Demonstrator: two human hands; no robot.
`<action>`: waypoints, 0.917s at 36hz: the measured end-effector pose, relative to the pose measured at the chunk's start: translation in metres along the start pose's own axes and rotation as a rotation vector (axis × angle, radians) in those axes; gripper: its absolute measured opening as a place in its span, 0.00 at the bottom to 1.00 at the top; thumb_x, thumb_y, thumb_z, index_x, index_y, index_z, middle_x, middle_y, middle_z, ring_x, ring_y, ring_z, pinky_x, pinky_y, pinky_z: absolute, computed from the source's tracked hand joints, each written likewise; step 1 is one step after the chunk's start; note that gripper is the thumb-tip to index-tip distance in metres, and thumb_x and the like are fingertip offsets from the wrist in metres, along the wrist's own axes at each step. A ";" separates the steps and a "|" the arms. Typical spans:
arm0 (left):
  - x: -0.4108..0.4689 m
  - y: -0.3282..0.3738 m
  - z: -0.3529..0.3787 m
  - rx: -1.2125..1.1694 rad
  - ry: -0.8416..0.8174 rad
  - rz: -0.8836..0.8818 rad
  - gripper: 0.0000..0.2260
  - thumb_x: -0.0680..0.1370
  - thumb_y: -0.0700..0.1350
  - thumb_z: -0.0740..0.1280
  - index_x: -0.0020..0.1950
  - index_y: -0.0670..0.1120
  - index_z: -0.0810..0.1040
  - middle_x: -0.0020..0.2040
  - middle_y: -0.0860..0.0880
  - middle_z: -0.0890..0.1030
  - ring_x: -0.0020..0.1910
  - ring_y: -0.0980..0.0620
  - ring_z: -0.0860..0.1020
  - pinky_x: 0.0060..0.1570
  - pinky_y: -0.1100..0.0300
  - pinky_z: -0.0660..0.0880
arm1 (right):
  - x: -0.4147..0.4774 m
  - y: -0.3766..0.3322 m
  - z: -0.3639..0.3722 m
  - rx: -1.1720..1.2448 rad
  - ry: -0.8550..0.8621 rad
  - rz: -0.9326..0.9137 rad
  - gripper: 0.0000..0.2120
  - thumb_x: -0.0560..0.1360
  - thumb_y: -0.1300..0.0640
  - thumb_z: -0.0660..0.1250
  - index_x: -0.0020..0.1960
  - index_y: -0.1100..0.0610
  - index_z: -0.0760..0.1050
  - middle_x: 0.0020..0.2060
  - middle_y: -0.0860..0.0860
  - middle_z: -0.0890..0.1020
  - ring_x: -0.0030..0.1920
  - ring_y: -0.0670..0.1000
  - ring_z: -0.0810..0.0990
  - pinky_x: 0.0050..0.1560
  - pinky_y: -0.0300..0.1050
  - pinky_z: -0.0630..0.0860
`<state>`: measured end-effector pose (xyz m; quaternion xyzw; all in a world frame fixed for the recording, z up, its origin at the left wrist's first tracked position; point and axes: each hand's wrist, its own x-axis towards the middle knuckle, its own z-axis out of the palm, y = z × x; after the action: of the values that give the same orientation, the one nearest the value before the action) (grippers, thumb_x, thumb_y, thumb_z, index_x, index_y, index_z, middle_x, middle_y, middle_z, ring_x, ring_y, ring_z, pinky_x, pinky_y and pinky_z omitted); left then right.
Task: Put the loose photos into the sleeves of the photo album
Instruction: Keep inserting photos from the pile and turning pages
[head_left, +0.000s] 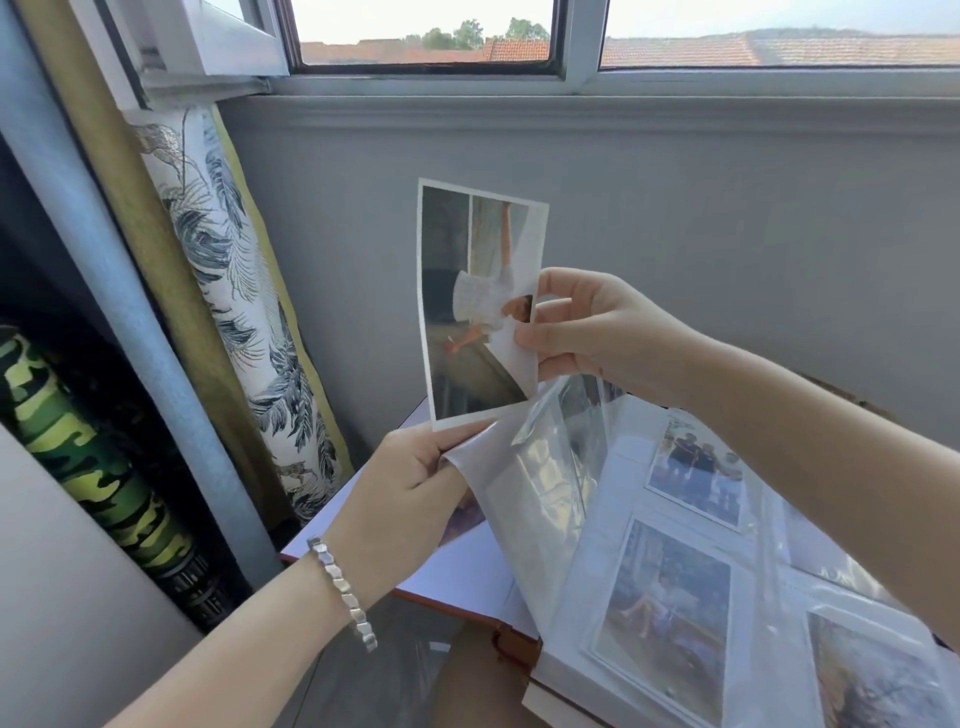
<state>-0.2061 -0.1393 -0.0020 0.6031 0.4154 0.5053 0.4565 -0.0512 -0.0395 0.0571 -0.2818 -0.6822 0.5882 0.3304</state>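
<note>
Closest to the lens is the left forearm, a silver bracelet (343, 592) on the wrist. At the far left stands a camouflage-print roll (93, 452), and beside it hangs a leaf-print curtain (234, 291) under the window (426, 31).

The left hand (410, 483) has its fingers curled under and its thumb on top of the near corner of a clear sleeve leaf (524, 483), lifting it off the album. So that grip is closed on the plastic.

Just above it, the loose photo (467, 291) is held upright in the air, with its picture upside down. Its bottom edge meets the left thumb and the mouth of the lifted leaf. Whether the edge has gone inside the pocket cannot be told.

The right hand (597, 327) pinches the photo's right edge between thumb and fingertips, a tight grip on the print.

Below and to the right, the photo album (753, 613) lies open. Three pockets are plainly filled: one print near the spine (665, 608), one further back (696, 473), and one at the lower right (872, 680). What carries the album is mostly hidden.

The job looks well under way. Several photos are seated, and this one sits at the pocket's opening. It needs lining up with the slot and sliding in. No other loose photos can be made out, so how many are left cannot be judged.
</note>
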 end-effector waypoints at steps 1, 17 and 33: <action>0.000 0.000 0.000 0.009 0.014 0.015 0.12 0.73 0.44 0.64 0.55 0.52 0.80 0.49 0.38 0.81 0.44 0.45 0.78 0.43 0.60 0.80 | 0.001 0.001 0.001 0.007 0.007 -0.005 0.09 0.74 0.71 0.63 0.47 0.59 0.75 0.36 0.54 0.80 0.31 0.48 0.80 0.34 0.37 0.79; -0.002 -0.019 -0.023 0.613 0.294 0.237 0.25 0.73 0.29 0.60 0.47 0.61 0.77 0.38 0.71 0.79 0.36 0.65 0.79 0.35 0.72 0.75 | 0.006 0.014 0.005 0.137 0.190 -0.049 0.09 0.74 0.71 0.63 0.44 0.58 0.75 0.39 0.54 0.82 0.36 0.49 0.83 0.40 0.41 0.81; 0.002 -0.033 -0.035 0.946 0.249 0.517 0.15 0.67 0.27 0.62 0.46 0.38 0.83 0.51 0.47 0.80 0.51 0.55 0.75 0.56 0.72 0.68 | 0.008 0.034 0.007 0.177 0.263 0.041 0.09 0.74 0.71 0.63 0.44 0.58 0.76 0.41 0.55 0.82 0.37 0.50 0.83 0.42 0.44 0.82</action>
<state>-0.2416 -0.1250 -0.0311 0.7604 0.4864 0.4268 -0.0559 -0.0621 -0.0324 0.0241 -0.3402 -0.5728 0.6105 0.4283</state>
